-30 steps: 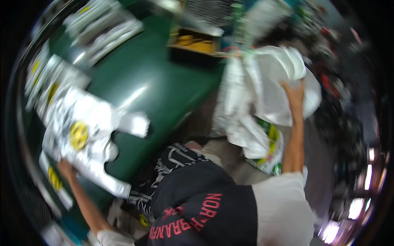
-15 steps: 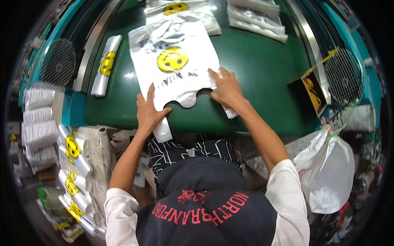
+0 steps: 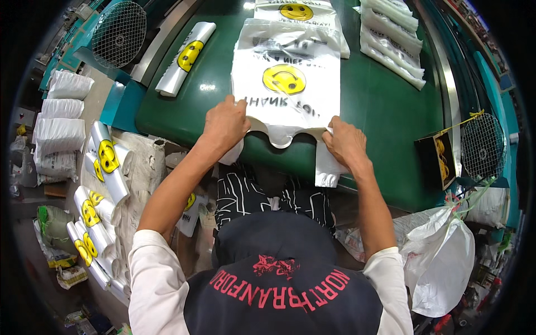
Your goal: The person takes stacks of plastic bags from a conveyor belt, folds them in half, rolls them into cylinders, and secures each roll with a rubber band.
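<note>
White plastic carrier bag stack with yellow smiley print (image 3: pixel 286 84), upper centre of the frame on the green table (image 3: pixel 385 111), long axis running away from the person. Left hand (image 3: pixel 226 124) and right hand (image 3: pixel 346 143) each pinch one handle loop at its near edge, equally close.

We see a white bag stack (image 3: pixel 286 84) with a yellow smiley label, and rolled white bundles (image 3: pixel 100 190) lower left.

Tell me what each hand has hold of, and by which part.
Both hands are on the stack of white plastic bags at its near handle end: left hand on the left handle loop, right hand on the right one.
</note>
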The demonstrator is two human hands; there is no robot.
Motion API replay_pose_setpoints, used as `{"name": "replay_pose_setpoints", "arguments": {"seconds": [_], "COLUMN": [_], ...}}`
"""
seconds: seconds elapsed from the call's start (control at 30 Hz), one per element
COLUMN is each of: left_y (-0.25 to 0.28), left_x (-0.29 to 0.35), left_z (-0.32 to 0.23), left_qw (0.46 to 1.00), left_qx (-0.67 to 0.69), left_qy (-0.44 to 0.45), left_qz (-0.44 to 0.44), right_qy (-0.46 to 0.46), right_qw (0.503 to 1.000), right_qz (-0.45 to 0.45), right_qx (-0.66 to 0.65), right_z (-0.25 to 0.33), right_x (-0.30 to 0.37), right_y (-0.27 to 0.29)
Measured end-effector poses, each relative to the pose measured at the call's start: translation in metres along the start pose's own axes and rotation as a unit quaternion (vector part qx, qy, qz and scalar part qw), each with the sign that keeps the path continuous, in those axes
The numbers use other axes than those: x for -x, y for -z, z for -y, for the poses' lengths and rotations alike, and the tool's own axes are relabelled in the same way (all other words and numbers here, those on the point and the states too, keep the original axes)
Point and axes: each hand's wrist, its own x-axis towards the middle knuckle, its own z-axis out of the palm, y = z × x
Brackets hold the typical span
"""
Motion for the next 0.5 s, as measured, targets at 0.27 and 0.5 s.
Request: {"name": "replay_pose_setpoints", "arguments": {"seconds": [0.27,0.5], "left_y": [0.009,-0.049], "left_x": [-0.004,0.084], "left_z": [0.035,0.015], "left_qw": [0.947,0.81], "left_qx": [0.316,0.57], "left_qy": [-0.003,0.106], "left_qz": [-0.064,0.094], "right_qy": [-0.029,-0.115], "right_qw": [0.981,0.867], "right_qz": [-0.002,-0.109], "right_qx": [-0.191,-0.472], "right_z": [-0.009,-0.053], "right_x": [0.003,0.036], "right_y": [0.036,-0.022]}}
